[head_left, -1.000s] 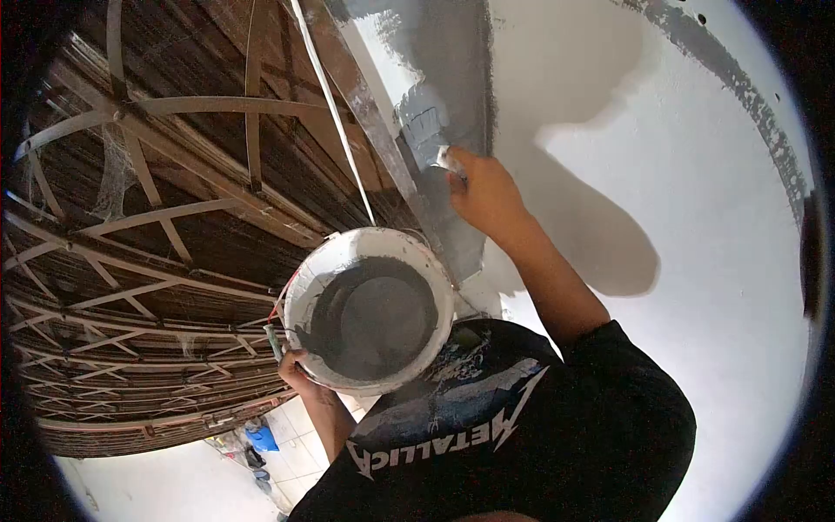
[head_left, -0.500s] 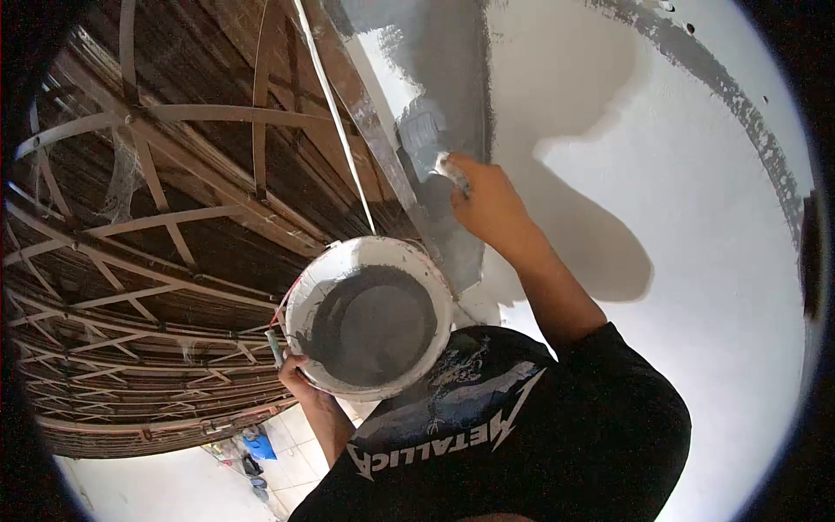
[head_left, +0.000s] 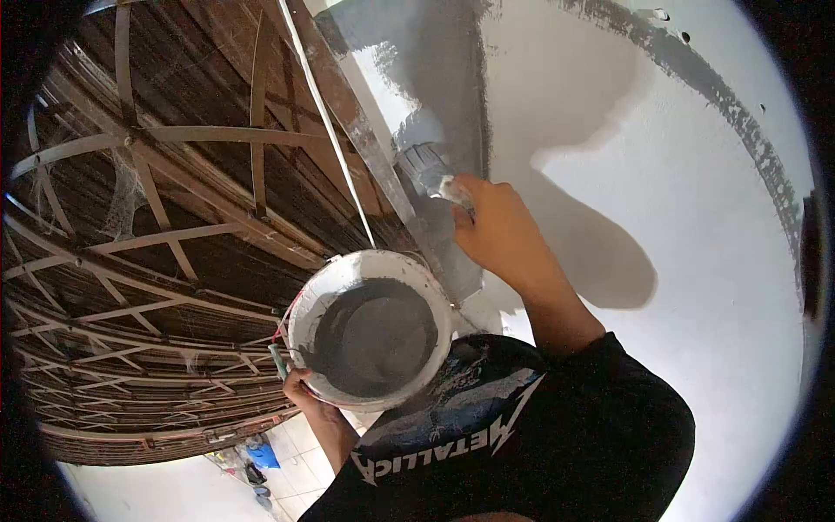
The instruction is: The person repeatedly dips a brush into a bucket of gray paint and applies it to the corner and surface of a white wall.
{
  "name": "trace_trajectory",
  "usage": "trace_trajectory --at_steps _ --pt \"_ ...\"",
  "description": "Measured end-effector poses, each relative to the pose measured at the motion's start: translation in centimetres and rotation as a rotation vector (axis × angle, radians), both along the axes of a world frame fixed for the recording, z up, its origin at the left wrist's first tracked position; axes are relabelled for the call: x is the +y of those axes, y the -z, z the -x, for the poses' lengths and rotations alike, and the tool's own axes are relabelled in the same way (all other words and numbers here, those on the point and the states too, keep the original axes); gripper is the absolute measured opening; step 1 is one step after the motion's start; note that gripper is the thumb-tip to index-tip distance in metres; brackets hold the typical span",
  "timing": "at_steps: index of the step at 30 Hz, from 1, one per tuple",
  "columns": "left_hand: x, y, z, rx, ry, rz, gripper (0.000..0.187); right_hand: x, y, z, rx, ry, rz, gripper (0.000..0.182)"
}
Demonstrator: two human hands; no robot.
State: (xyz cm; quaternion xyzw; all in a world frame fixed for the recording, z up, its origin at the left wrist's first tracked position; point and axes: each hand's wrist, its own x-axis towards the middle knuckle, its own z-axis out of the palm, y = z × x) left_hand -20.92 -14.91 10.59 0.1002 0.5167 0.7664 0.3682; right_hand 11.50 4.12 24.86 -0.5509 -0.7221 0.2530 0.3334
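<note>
My right hand (head_left: 497, 228) is closed around the pale handle of a wide paintbrush (head_left: 424, 165). The bristles are coated grey and lie against the grey-painted band of wall (head_left: 452, 96), beside a metal beam. Below it, a white bucket (head_left: 298, 326) of thick grey paint (head_left: 374, 339) is held close to my chest. My left hand (head_left: 302, 390) grips the bucket's lower left side, its fingers partly hidden beneath it. The bucket's red wire handle with a green grip (head_left: 277, 360) hangs beside that hand.
A roof underside with crossed metal slats (head_left: 174, 135) fills the left. A white cable (head_left: 326, 113) runs down toward the bucket. The white wall (head_left: 696, 217) on the right carries a curved grey stripe (head_left: 696, 65). Far below, a blue bag (head_left: 262, 453) lies on the tiled floor.
The brush in my right hand has moved down along the grey band, toward the bucket. My left hand keeps its hold on the bucket, and the view has shifted slightly.
</note>
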Motion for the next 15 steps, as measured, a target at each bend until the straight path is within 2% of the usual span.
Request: trace_trajectory --at_steps 3,5,7,8,10,12,15 --pt "0.1 0.5 0.4 -0.052 -0.030 0.009 0.014 1.7 1.7 0.3 -0.008 -0.021 -0.177 0.036" --pt "-0.1 1.8 1.4 -0.066 -0.046 0.012 0.014 4.4 5.0 1.0 -0.030 -0.044 -0.218 0.034" --pt "-0.6 3.1 2.4 0.000 -0.025 -0.004 0.013 4.3 5.3 1.1 0.003 -0.067 -0.226 0.032" --pt "-0.9 3.5 2.8 0.027 -0.004 -0.012 0.012 3.7 4.9 0.3 0.041 -0.079 -0.224 0.030" --pt "-0.3 0.8 0.9 -0.027 0.025 -0.036 0.012 2.0 3.4 -1.4 0.107 -0.076 -0.196 0.028" --pt "-0.1 1.2 1.3 -0.117 0.108 -0.071 0.020 0.5 1.8 -3.3 0.161 -0.042 -0.151 0.026" --pt "0.7 0.1 0.3 -0.111 0.042 -0.004 0.024 -0.9 0.1 -4.6 0.236 0.075 -0.007 0.026"
